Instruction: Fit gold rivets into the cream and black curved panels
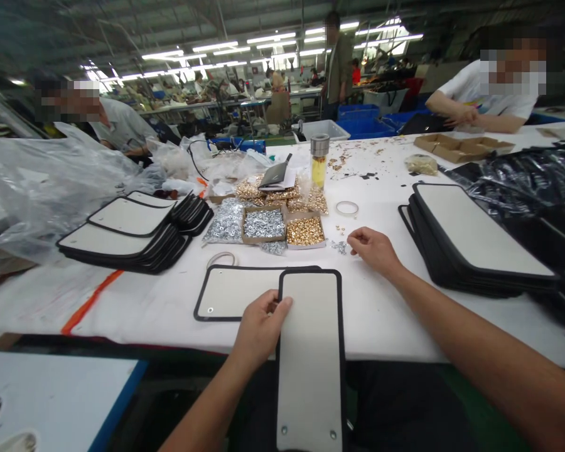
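Note:
My left hand [262, 323] grips the left edge of a pale panel with black trim [311, 351], thumb on its face. Two silver fasteners show near the panel's lower end. Behind it, a second trimmed panel [238, 289] lies flat on the white table, with a ring-like washer in its lower left corner. My right hand [371, 250] has its fingers pinched together beside a small pile of silver pieces [341, 247]; what they hold, if anything, is too small to name. Open boxes of silver washers [264, 223] and gold pieces [305, 231] stand beyond the panels.
Stacks of trimmed panels stand at left [122, 235] and right [480, 238]. A jar of yellow liquid [319, 164], a tape roll [347, 208] and bags of metal pieces [228, 221] sit farther back. Two people work across the table; another stands behind.

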